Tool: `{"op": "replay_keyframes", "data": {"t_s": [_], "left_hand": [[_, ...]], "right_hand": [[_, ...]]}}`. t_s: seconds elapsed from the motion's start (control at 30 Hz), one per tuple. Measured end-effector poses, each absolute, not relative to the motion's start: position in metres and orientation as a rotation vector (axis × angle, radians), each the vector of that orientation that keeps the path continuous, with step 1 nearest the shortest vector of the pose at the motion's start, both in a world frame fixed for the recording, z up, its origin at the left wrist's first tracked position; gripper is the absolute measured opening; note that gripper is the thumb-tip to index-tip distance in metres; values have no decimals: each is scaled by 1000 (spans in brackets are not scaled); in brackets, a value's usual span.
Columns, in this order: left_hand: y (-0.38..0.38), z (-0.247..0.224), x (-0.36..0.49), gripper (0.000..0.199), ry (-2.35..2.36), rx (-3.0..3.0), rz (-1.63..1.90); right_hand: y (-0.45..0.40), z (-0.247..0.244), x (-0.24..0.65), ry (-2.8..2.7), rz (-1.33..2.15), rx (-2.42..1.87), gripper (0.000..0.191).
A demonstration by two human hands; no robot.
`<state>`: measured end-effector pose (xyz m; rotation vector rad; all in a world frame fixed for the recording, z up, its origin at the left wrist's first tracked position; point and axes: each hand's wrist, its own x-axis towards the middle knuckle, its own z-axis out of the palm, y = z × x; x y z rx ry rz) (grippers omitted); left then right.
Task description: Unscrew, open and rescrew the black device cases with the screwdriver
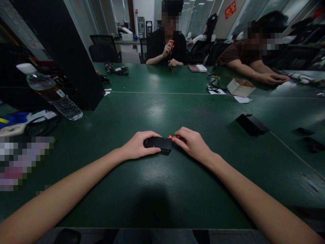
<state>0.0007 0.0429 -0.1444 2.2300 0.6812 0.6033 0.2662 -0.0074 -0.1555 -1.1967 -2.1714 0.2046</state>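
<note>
A flat black rectangular case (162, 143), with small screw-like dots on top, rests on the green table (152, 173). My left hand (138, 145) grips its left end, thumb along the near side and fingers along the far side. Just right of the case, my right hand (191, 142) is closed around an orange-and-black screwdriver (180, 138), which lies low along the tabletop. Its orange end points left at the case's right end; whether they touch I cannot tell. My palm and fingers hide part of the screwdriver.
A water bottle (54, 91) stands at the left by a black pillar (63, 51). To the right lie a black box-like part (251, 124) and smaller dark pieces (313, 144). Farther back are a small carton (240, 88), cables (214, 83) and two people seated across the table.
</note>
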Motion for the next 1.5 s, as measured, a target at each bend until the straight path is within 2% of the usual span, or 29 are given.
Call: {"op": "replay_keyframes", "data": {"t_s": [0.23,0.47,0.73,0.83,0.97,1.1,1.2,1.4,1.5], "left_hand": [[44,-142,0,43,670,2218,588],[45,-144,0,47,654,2225,603],[43,-141,1,44,674,2171,607],[44,-145,2,45,730,1949,712],[55,-155,3,53,724,1328,965],[66,-155,2,46,669,873,978],[69,-153,2,46,652,754,969],[69,-155,6,63,648,727,967],[69,-156,7,62,641,704,969]], "right_hand": [[-8,-151,264,-2143,386,-1211,26],[-10,-150,260,-2162,294,-1089,25],[-8,-154,262,-2250,415,-1129,30],[-8,-155,267,-2288,381,-1189,29],[-5,-158,274,-2297,291,-1293,28],[-2,-162,274,-2260,260,-1347,26],[-1,-164,271,-2250,253,-1367,24],[-2,-163,266,-2257,273,-1374,21],[-2,-164,267,-2236,276,-1367,22]]}}
